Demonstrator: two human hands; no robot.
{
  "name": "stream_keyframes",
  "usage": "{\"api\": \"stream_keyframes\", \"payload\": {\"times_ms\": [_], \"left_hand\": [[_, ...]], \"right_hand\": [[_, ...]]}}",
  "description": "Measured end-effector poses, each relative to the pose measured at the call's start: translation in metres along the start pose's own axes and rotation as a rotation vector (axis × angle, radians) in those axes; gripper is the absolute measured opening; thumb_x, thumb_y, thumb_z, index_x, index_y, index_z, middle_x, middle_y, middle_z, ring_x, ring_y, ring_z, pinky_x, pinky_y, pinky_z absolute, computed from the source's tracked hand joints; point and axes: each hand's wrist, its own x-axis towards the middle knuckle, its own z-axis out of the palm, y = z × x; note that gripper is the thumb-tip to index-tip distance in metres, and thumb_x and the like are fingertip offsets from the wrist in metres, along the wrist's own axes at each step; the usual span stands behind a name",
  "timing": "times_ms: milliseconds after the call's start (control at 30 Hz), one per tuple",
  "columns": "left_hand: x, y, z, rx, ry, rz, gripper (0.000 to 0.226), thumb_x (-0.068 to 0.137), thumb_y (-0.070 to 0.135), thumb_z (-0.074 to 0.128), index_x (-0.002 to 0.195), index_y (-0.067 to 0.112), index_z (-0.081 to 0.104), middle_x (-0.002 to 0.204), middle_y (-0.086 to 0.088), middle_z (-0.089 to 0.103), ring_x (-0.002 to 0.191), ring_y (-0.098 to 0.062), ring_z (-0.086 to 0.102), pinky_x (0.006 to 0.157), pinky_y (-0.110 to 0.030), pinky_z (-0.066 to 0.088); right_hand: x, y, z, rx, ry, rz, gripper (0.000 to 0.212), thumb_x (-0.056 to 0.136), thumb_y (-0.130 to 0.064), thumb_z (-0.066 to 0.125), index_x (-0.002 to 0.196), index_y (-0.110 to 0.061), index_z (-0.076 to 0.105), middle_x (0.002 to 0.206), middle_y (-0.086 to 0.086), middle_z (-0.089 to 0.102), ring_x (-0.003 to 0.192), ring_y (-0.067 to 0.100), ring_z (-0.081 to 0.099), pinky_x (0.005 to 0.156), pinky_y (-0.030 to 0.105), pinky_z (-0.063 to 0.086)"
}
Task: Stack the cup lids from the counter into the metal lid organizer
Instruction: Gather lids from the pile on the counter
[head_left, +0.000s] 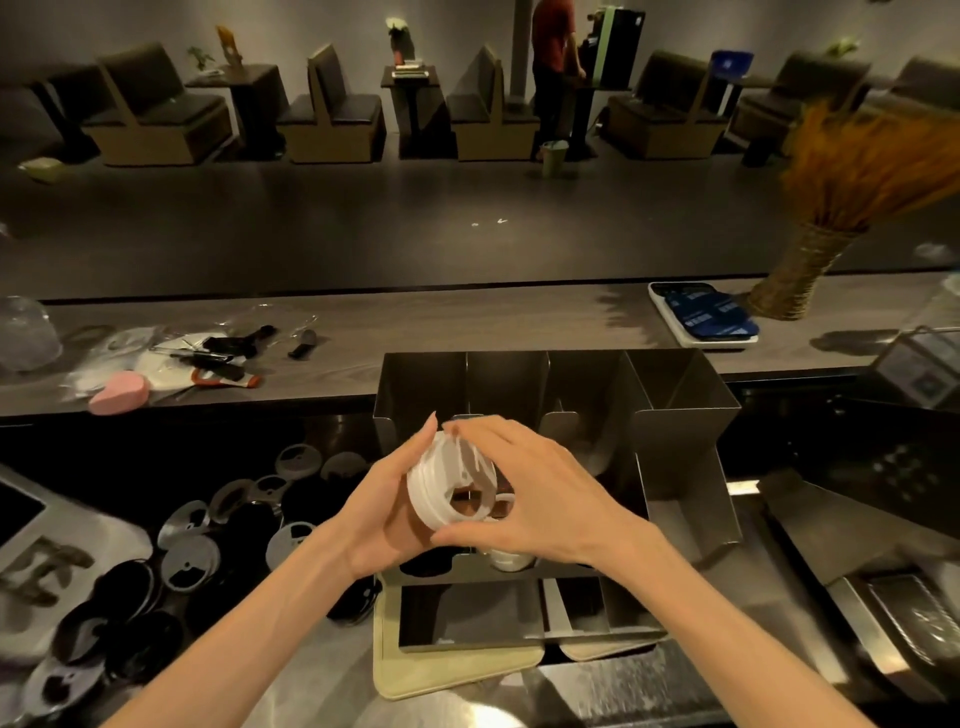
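Above the front of the metal lid organizer (561, 395), a short stack of white cup lids (451, 486) is being held between both hands. The left hand (387, 512) is cupping the stack from the left and below, fingers curled round its rim, while the right hand (535, 493) is closing over it from the right, fingertips on the top edge and thumb under the lower edge. The stack is being tilted, its open face turned toward the camera, so the lids are not yet lined up with any compartment.

The step in hand is judged to be the squaring and lowering of this stack into a slot. It is best done by levelling the stack first, rims nested flush, and then guiding it down between two dividers. One compartment near the front seems already to be holding a white lid (511, 560); matching that slot is probably being intended, though this cannot be confirmed. Pressure should be kept light, since thin plastic lids are likely to flex and spring apart if they are being squeezed.

On the worktop (311, 675) to the left, many dark lids (187, 564) are lying scattered and overlapping, still waiting to be gathered, so the task is judged to be at an early stage.
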Motion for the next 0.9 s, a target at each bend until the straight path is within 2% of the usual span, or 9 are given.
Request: {"api": "stream_keyframes", "payload": {"times_ms": [133,233,333,433,533,633,733,800,900], "left_hand": [[0.004,0.000,-0.003,0.018,-0.021,0.008,0.069,0.087,0.070,0.049,0.131,0.020,0.068,0.136,-0.021,0.063,0.118,-0.038,0.065,0.084,-0.051,0.058],[0.007,0.000,-0.005,0.018,-0.048,-0.009,0.063,0.089,0.066,0.051,0.125,0.020,0.071,0.132,-0.022,0.064,0.116,-0.041,0.065,0.081,-0.052,0.059],[0.009,-0.001,-0.005,0.065,-0.104,0.014,0.056,0.069,0.047,0.087,0.115,0.018,0.077,0.118,-0.021,0.070,0.103,-0.037,0.070,0.079,-0.049,0.059],[0.010,0.000,-0.005,0.051,-0.141,0.032,0.075,0.047,0.029,0.100,0.116,0.013,0.076,0.116,-0.022,0.070,0.098,-0.035,0.072,0.078,-0.046,0.061],[0.012,0.001,-0.004,0.065,-0.172,0.075,0.089,0.040,0.017,0.101,0.124,0.016,0.071,0.114,-0.020,0.070,0.097,-0.031,0.073,0.076,-0.043,0.061],[0.012,0.002,0.000,0.052,-0.197,0.115,0.083,0.044,0.020,0.101,0.122,0.024,0.073,0.116,-0.016,0.071,0.102,-0.030,0.071,0.079,-0.045,0.060],[0.012,0.003,0.002,-0.060,-0.164,0.082,0.081,0.046,0.036,0.102,0.120,0.018,0.074,0.117,-0.020,0.071,0.100,-0.037,0.072,0.074,-0.048,0.061],[0.012,0.002,0.000,-0.080,-0.132,0.039,0.088,0.047,0.036,0.102,0.125,0.012,0.069,0.116,-0.023,0.070,0.098,-0.039,0.072,0.074,-0.049,0.061],[0.011,-0.001,-0.004,-0.088,-0.131,0.039,0.083,0.042,0.031,0.104,0.117,0.011,0.075,0.115,-0.023,0.070,0.098,-0.039,0.072,0.075,-0.049,0.062]], "right_hand": [[-0.003,0.008,-0.007,0.077,0.014,0.014,0.087,0.079,-0.060,0.081,0.152,-0.034,0.042,0.150,-0.020,0.046,0.139,-0.002,0.039,0.118,0.034,0.039],[-0.006,0.012,-0.017,0.152,-0.056,0.012,0.088,0.079,-0.045,0.086,0.153,-0.039,0.039,0.153,-0.025,0.041,0.142,-0.006,0.033,0.117,0.022,0.032],[-0.009,0.013,-0.021,0.174,-0.159,0.011,0.093,0.083,-0.036,0.085,0.157,-0.042,0.029,0.159,-0.027,0.030,0.147,-0.008,0.025,0.118,0.023,0.027],[-0.011,0.011,-0.019,0.203,-0.089,0.063,0.101,0.077,-0.053,0.085,0.157,-0.042,0.025,0.158,-0.028,0.027,0.145,-0.002,0.030,0.120,0.034,0.035],[-0.012,0.004,-0.018,0.185,0.037,0.154,0.097,0.070,-0.070,0.080,0.151,-0.043,0.034,0.144,-0.026,0.040,0.132,0.001,0.045,0.108,0.038,0.049],[-0.010,0.004,-0.020,0.206,0.034,0.109,0.079,0.075,-0.060,0.082,0.143,-0.048,0.044,0.134,-0.026,0.051,0.125,0.001,0.051,0.103,0.035,0.052],[-0.010,0.012,-0.023,0.192,-0.066,0.047,0.086,0.078,-0.042,0.087,0.149,-0.045,0.039,0.146,-0.028,0.044,0.136,-0.004,0.041,0.111,0.025,0.041],[-0.010,0.014,-0.024,0.176,-0.112,0.040,0.090,0.081,-0.036,0.086,0.153,-0.046,0.034,0.153,-0.030,0.038,0.141,-0.010,0.031,0.113,0.020,0.030],[-0.007,0.011,-0.019,0.207,-0.070,0.023,0.090,0.078,-0.046,0.086,0.153,-0.043,0.035,0.152,-0.027,0.038,0.142,-0.003,0.035,0.117,0.029,0.036]]}}
